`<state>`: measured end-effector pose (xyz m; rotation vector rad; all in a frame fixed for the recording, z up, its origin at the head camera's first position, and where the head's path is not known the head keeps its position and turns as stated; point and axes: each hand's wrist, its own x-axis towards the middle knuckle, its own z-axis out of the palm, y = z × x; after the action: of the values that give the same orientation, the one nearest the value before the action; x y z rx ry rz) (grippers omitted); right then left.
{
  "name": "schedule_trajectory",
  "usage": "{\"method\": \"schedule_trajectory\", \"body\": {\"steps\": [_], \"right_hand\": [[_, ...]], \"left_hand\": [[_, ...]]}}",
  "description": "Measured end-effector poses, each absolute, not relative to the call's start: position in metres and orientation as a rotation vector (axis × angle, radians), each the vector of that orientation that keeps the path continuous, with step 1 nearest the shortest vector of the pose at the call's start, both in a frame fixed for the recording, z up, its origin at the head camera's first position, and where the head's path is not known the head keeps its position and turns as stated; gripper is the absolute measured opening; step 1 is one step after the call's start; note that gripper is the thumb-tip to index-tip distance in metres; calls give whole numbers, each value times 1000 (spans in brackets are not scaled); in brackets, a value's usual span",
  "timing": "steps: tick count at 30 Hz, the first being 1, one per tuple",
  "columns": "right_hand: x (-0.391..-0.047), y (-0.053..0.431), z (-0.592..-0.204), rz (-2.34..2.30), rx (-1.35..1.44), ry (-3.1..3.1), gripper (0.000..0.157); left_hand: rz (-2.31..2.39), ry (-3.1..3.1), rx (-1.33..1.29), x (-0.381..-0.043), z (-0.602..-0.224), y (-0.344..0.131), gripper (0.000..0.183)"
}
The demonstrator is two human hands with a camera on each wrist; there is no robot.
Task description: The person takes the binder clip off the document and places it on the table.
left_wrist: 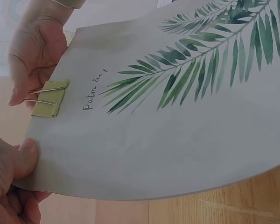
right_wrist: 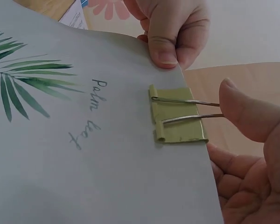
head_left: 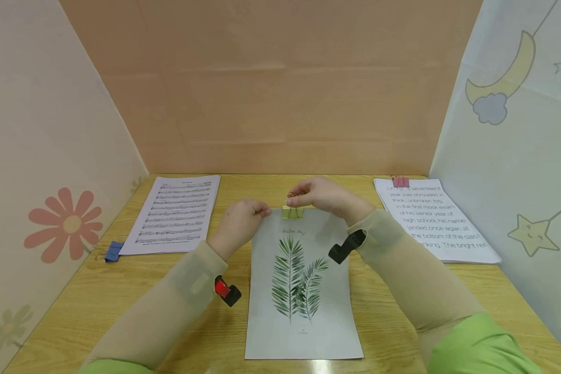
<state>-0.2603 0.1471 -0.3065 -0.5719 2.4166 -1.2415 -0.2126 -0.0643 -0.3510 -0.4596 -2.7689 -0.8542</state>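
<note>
There are three lots of paper and three clips. One lot is the palm picture (head_left: 304, 285), in the middle, in front of the person. Its top end is lifted and the paper bends. I cannot tell how many sheets it has. It shows two green leaves with thin, pointy bits, and the curly writing says "Palm leaf". Smaller writing at the bottom is too tiny to read.

The yellow-green clip (head_left: 292, 212) sits on its top edge. It has a smooth body and two shiny wire loops.

There are two hands. The right hand (head_left: 327, 196) has a closed grip, with thumb and fingers pinching the wire loops. The left hand (head_left: 243, 223) has a closed grip too, pinching the paper's top left corner.

On the left lies the music paper (head_left: 172, 215), with rows of black notes. The blue clip (head_left: 114, 251) is just beside its bottom corner.

On the right is the word paper (head_left: 441, 223). It says "thick, unbroken fog" and "high school, his name". The pink clip (head_left: 400, 182) is on its top edge.

The counter (head_left: 219, 332) is yellow-brown with wood lines.
</note>
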Motion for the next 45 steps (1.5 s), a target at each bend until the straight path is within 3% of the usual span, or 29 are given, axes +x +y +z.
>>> {"method": "schedule_trajectory", "body": {"steps": [7,45], "right_hand": [[-256,143,-308,-1245,-590,2516,28],[-258,180,-304,-1228,-567,2681,42]], "left_hand": [[-880,-2790,-436,-211,-349,-65,19],[-972,-2811,-325,-224,-357,-88,20]]}}
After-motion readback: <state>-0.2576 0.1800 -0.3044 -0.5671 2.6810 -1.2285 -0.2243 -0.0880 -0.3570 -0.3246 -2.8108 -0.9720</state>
